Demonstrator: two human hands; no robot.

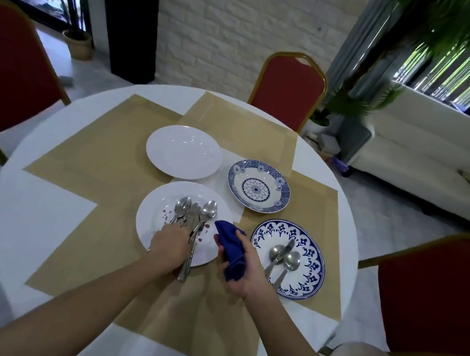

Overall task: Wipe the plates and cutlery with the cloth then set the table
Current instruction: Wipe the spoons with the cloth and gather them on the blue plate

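Cutlery is lying in two places. A bundle of steel spoons and forks (191, 212) is resting on the round white plate with red smears (149, 213) at 6 o'clock on the round white table (38, 208). Three more steel pieces (282, 260) are lying on the blue-and-white floral plate (315, 263) at 4 o'clock.

The left hand (171, 243) is curling its fingers round the bundle's handles at the smeared plate's near edge. The right hand (239, 268) is clutching a bunched dark blue cloth (231, 251) – fingers wrapped tightly round it – between those two plates.

A plain white plate (184, 151) at 12 o'clock and a blue-patterned deep plate (258, 186) at 2 o'clock are sitting bare on tan placemats (108, 151).
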